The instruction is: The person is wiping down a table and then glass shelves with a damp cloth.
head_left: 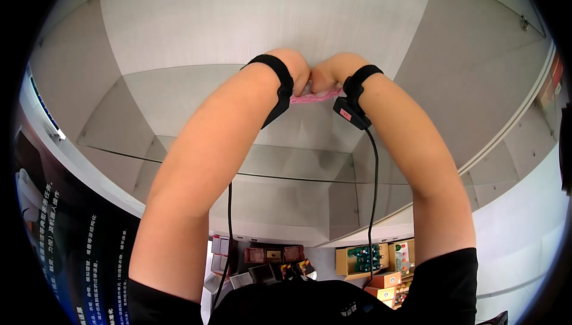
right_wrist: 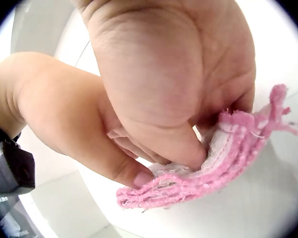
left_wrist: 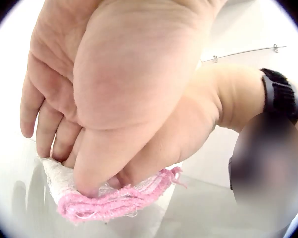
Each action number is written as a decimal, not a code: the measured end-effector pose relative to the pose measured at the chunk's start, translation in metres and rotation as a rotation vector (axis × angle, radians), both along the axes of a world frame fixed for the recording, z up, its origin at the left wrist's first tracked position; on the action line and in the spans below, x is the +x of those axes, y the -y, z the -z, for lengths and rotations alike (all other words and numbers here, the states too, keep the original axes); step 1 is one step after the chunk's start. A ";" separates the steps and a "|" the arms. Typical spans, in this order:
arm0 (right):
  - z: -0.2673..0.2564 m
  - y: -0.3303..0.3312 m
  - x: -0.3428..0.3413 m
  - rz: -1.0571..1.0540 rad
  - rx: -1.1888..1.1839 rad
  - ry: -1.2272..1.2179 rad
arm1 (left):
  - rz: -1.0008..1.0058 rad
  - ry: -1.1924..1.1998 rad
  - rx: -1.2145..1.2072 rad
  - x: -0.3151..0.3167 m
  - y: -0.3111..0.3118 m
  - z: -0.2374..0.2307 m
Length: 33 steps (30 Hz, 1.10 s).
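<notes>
A folded white cloth with a fuzzy pink edge (head_left: pixel 316 96) is held between both hands above a glass shelf. My left hand (left_wrist: pixel 114 84) grips it with the thumb on the near side and the fingers behind. My right hand (right_wrist: pixel 164 74) pinches the cloth (right_wrist: pixel 188 186) too, its thumb pressed on the white layers and its fingers partly hidden behind. The two hands are close together, thumbs near each other. In the head view, the left hand (head_left: pixel 292 68) and right hand (head_left: pixel 339 71) hide most of the cloth.
The glass shelf (head_left: pixel 280 164) spans a pale cabinet with grey side panels (head_left: pixel 476 45). Below stand boxes with green bottles (head_left: pixel 363 259) and several dark containers (head_left: pixel 262 274). A dark printed board (head_left: pixel 77 241) is at the left. Black cables (head_left: pixel 374 194) hang from the wrists.
</notes>
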State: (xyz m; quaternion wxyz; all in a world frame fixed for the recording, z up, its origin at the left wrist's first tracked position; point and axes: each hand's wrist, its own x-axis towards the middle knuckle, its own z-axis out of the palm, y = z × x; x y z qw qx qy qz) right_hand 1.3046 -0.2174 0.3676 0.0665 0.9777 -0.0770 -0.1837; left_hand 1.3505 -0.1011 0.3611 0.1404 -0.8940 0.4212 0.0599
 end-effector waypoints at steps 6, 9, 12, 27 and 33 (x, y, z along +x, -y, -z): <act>0.009 0.004 0.007 0.057 0.068 0.040 | -0.058 0.012 -0.049 0.012 0.010 0.014; 0.013 -0.003 -0.005 0.062 0.030 0.150 | -0.046 0.025 -0.089 0.009 0.012 0.017; 0.026 -0.002 0.004 0.034 0.004 0.147 | -0.064 0.025 -0.128 -0.003 0.006 0.016; 0.041 -0.010 -0.075 -0.216 0.061 0.044 | 0.112 -0.055 -0.086 -0.069 -0.048 0.014; 0.032 -0.038 -0.123 -0.206 0.082 -0.010 | 0.315 -0.002 -0.080 -0.102 -0.065 0.020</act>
